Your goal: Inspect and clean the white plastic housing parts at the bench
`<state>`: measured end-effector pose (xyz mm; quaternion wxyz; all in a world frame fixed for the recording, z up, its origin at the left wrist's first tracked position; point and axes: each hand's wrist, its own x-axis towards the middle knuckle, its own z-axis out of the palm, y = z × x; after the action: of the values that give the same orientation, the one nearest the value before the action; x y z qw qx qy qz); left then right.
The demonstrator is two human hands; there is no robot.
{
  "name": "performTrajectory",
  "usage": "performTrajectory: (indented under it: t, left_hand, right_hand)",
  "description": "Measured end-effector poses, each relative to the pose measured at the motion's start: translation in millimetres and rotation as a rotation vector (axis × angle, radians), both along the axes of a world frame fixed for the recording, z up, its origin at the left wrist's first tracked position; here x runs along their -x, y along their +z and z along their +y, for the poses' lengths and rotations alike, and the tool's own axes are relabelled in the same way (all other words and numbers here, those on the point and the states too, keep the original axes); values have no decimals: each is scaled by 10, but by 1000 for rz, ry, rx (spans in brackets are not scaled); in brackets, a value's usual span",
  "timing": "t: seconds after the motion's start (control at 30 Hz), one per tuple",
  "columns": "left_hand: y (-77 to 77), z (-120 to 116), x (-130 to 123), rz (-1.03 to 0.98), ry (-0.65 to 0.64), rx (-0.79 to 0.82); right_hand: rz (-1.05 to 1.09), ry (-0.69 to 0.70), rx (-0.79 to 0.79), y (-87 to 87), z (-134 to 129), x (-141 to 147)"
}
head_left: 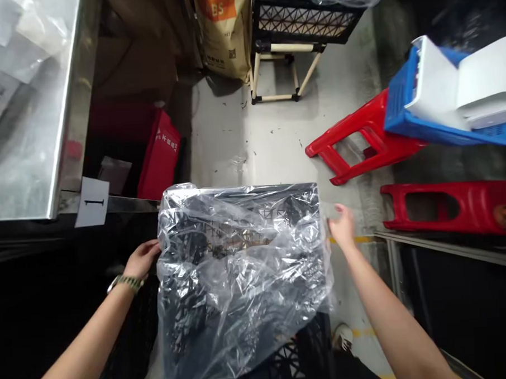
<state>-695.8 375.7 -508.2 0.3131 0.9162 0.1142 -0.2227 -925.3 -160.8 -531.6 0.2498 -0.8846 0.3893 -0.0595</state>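
Observation:
A black lattice-sided plastic crate (274, 191) is in front of me, with a clear plastic bag (249, 284) draped over and into it. The film is crumpled, and the crate's grid floor shows through. My left hand (144, 259), wristwatch (129, 281) on its wrist, is at the crate's left side, fingers pinched together on the film at the edge. On the opposite side my right hand (342, 226) is just off the crate's right edge, slightly blurred. Its thumb is raised apart from the fingers, and nothing shows in it.
A metal table (62, 136) stands left, a numbered label (92, 202) on its corner. Below it is a red bin (159, 151). Ahead are a printed sack (223, 40) and a crate (304, 22) on a tube stand (276, 98). Red stools (355, 135) and a blue basket (447, 128) are right.

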Motion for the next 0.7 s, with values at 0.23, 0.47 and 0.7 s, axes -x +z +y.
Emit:
performTrajectory:
  t: [0.23,0.47,0.7]
  left_hand:
    - [1147,199,1742,-43,-831,31]
    - [1109,793,3066,4,-1182,130]
    - [842,1561,3362,154,-1054,135]
  right_hand:
    - [177,840,-215,1258,1475,969]
    - [541,964,-69,1356,2676,2689]
    - [360,576,-60,1363,2807,3442]
